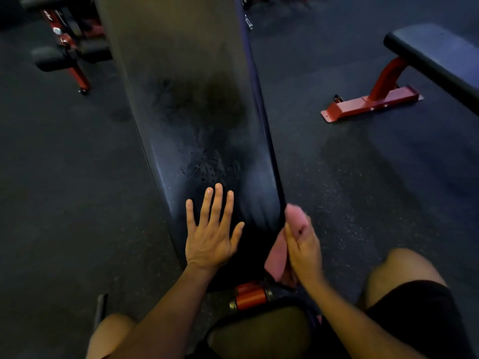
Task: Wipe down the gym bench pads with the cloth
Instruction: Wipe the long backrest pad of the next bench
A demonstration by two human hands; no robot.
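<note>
Head cam, dim gym, wet bench pad [186,104], dark rubber floor [64,177]

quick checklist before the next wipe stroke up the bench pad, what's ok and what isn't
1. Cloth in hand: ok. The right hand grips the pink cloth.
2. Cloth on the pad: not ok. It sits at the right edge of the bench pad, not on top.
3. Pad braced: ok. The left hand rests flat on the near end, fingers spread.
4. Wet area located: ok. Droplets and a dark patch lie just beyond the left fingertips.
5. Stroke path clear: not ok. The left hand lies in the way.
6. Cloth clean side out: cannot tell.
</note>
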